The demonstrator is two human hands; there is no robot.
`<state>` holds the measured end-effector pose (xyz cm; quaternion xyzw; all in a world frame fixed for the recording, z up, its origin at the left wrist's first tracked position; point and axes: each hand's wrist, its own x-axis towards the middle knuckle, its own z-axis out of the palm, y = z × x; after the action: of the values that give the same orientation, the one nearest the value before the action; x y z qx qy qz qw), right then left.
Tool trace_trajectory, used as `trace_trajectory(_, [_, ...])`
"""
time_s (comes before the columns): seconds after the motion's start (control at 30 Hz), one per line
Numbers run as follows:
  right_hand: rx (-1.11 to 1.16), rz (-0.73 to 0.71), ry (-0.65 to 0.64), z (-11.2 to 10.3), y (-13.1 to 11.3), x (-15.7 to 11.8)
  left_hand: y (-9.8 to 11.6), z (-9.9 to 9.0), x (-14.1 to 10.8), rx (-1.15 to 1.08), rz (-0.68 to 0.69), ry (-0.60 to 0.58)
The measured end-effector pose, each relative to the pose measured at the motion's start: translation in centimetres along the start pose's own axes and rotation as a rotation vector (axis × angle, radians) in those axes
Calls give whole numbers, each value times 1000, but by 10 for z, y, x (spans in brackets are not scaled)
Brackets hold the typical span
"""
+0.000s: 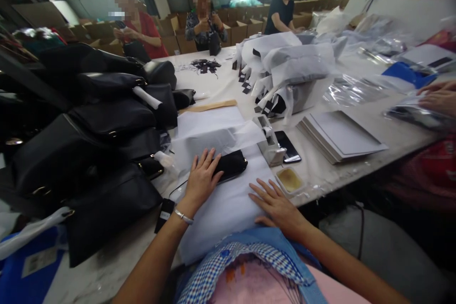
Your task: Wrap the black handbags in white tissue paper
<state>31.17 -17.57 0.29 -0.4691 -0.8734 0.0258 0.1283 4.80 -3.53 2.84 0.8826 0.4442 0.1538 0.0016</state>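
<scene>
My left hand (204, 176) lies with spread fingers over the left end of a small black bag (232, 164). The bag has a gold-coloured zip fitting at its right end and rests on white wrapping paper (231, 204). To the right, my right hand (270, 201) is flat on the same paper, fingers apart, holding nothing. Beside my left wrist a black hang tag (164, 215) with a white label sits on the table, a thin cord near it. The sheet's far part lies loosely behind the bag.
Black bags (114, 199) are heaped on the left. Paper-wrapped bags (299, 64) stack up beyond a tape dispenser (270, 145), a phone (288, 146) and a shallow dish (289, 180). Cardboard sheets (344, 135) lie right. A co-worker's hands (440, 99) touch a plastic-covered item; several people work beyond.
</scene>
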Motion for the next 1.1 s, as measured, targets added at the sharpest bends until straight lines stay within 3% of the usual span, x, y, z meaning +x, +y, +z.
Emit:
trace_trajectory(0.13, [-3, 10, -26, 10, 3, 10, 0, -3, 1, -10, 9, -8])
trace_trajectory(0.43, [38, 26, -53, 2, -1, 27, -2, -5, 1, -28, 11, -29])
trace_trajectory(0.63, [95, -23, 79, 3, 0, 26, -1, -6, 1, -45, 1, -34])
trace_trajectory(0.83, [220, 74, 170, -26, -5, 49, -6, -26, 11, -140, -13, -121])
trace_trajectory(1.1, [227, 234, 209, -72, 13, 122, -17, -75, 33, -353, -58, -328])
